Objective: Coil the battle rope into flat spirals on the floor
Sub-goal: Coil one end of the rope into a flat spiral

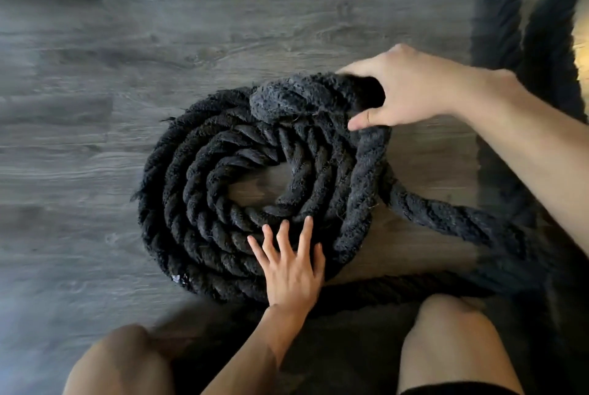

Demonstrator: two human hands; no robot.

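A thick black twisted battle rope (204, 200) lies in a flat spiral of several turns on the grey wood floor (159, 28), with a small bare gap at its centre. My left hand (291, 267) rests flat on the near turns, fingers spread and straight. My right hand (404, 88) grips a raised section of the rope at the spiral's far right, thumb under and fingers over it. From there the loose rope (446, 213) runs down and off to the right.
More of the rope (497, 12) lies in two long runs along the right edge of the view. Another run of the rope (398, 289) crosses just in front of my bare knees (446, 324), which are at the bottom of the view.
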